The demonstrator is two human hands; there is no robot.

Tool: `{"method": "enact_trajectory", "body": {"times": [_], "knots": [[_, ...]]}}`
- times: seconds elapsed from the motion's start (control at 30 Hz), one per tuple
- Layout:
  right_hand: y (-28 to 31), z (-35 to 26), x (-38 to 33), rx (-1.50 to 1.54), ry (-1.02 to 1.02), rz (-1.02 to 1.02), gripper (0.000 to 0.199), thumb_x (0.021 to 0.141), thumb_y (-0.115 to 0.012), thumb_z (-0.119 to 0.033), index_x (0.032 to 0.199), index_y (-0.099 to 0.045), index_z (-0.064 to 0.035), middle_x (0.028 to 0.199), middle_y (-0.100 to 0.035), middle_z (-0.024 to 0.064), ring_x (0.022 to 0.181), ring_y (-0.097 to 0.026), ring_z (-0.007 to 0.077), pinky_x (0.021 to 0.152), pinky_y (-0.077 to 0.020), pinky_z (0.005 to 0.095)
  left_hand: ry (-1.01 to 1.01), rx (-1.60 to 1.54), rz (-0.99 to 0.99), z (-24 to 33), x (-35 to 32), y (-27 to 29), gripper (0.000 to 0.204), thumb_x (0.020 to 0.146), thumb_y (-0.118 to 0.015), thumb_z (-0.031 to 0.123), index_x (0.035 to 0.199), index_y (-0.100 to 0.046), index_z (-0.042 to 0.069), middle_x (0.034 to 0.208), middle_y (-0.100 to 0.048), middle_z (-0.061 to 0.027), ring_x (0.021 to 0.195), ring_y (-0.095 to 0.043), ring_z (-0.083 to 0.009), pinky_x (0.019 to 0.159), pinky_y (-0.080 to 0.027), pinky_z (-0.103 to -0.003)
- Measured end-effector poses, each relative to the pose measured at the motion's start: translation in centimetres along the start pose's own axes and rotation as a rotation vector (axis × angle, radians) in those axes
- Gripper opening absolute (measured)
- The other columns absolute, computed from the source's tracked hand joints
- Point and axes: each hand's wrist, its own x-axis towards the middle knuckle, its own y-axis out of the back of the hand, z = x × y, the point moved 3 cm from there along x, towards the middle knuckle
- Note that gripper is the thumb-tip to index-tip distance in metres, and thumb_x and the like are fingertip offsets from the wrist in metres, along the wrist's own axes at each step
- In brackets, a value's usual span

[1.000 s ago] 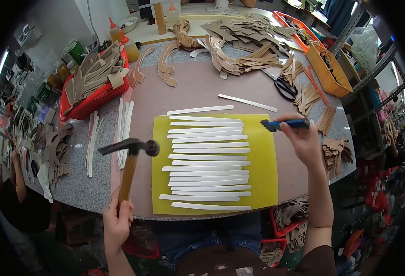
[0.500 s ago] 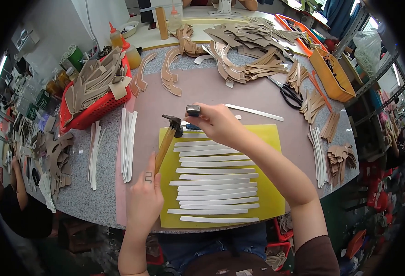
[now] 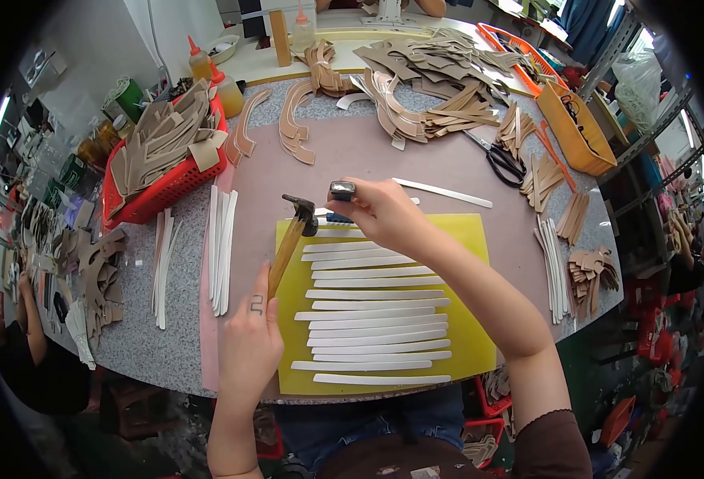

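Blue tool (image 3: pixel 337 217) was brought leftward, gripped in closed right hand (image 3: pixel 384 209), wooden-handled hammer (image 3: pixel 287 249) was clasped in closed left hand (image 3: pixel 249 345), white strips (image 3: pixel 380 316) were spread nearby.

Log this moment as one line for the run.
white strips: row on yellow mat | left hand: grips hammer | right hand: holds metal-capped blue tool near far strips, contact unclear | beyond mat: scissors

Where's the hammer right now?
In the head view, the hammer is left of centre, in the left hand, its metal end near the upper-left corner of the yellow mat.
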Motion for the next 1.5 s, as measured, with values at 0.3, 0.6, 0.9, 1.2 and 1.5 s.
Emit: {"method": "enact_trajectory", "body": {"times": [0.3,0.6,0.9,1.2,1.5], "knots": [[-0.2,-0.5,-0.2,-0.028,0.062,0.028,0.005,0.09,-0.071,-0.006,0.09,-0.067,-0.0031,0.071,-0.068,0.0055,0.054,-0.05,0.0186,0.054,-0.0411,0.0302,-0.053,0.057,-0.004,-0.8,0.1,0.3,0.057,0.102,-0.052,0.009,0.157,-0.038,0.013,0.082,-0.065,-0.0165,0.057,-0.06,-0.0281,0.055,-0.048,-0.042],[-0.9,0.3,-0.3,-0.11,0.069,0.006,0.007,0.09,-0.072,-0.009,0.089,-0.066,-0.0044,0.073,-0.069,0.0066,0.053,-0.051,0.0222,0.054,-0.0419,0.0324,-0.121,0.021,0.117,-1.2,1.5,4.3,0.06,0.104,-0.051,0.014,0.161,-0.033,0.022,0.078,-0.066,-0.0121,0.053,-0.051,-0.0212,0.053,-0.045,-0.039],[-0.7,0.4,-0.3,-0.136,0.19,0.01,0.008,0.09,-0.072,-0.011,0.09,-0.066,-0.0047,0.075,-0.071,0.0067,0.054,-0.052,0.0237,0.055,-0.0419,0.0334,-0.205,-0.083,0.262,0.0,0.9,4.8,0.06,0.102,-0.055,0.012,0.158,-0.039,0.021,0.076,-0.068,-0.0113,0.047,-0.044,-0.0159,0.046,-0.039,-0.037],[-0.2,3.1,-1.0,0.221,0.002,0.122,0.007,0.091,-0.071,-0.008,0.096,-0.069,-0.0032,0.082,-0.073,0.0064,0.059,-0.058,0.0174,0.057,-0.0467,0.0307,-0.105,0.139,0.092,-0.4,-0.3,0.6,0.058,0.103,-0.053,0.016,0.159,-0.038,0.024,0.068,-0.063,-0.0157,0.048,-0.054,-0.0243,0.05,-0.046,-0.042],[1.1,0.4,-1.2,0.17,0.04,0.115,0.005,0.091,-0.071,-0.005,0.09,-0.068,-0.0006,0.076,-0.07,0.0064,0.061,-0.058,0.0155,0.057,-0.0479,0.0292,-0.058,0.179,-0.006,0.7,-0.2,0.5,0.058,0.102,-0.053,0.013,0.158,-0.04,0.022,0.066,-0.064,-0.0155,0.05,-0.056,-0.027,0.087,-0.036,-0.045]]}}
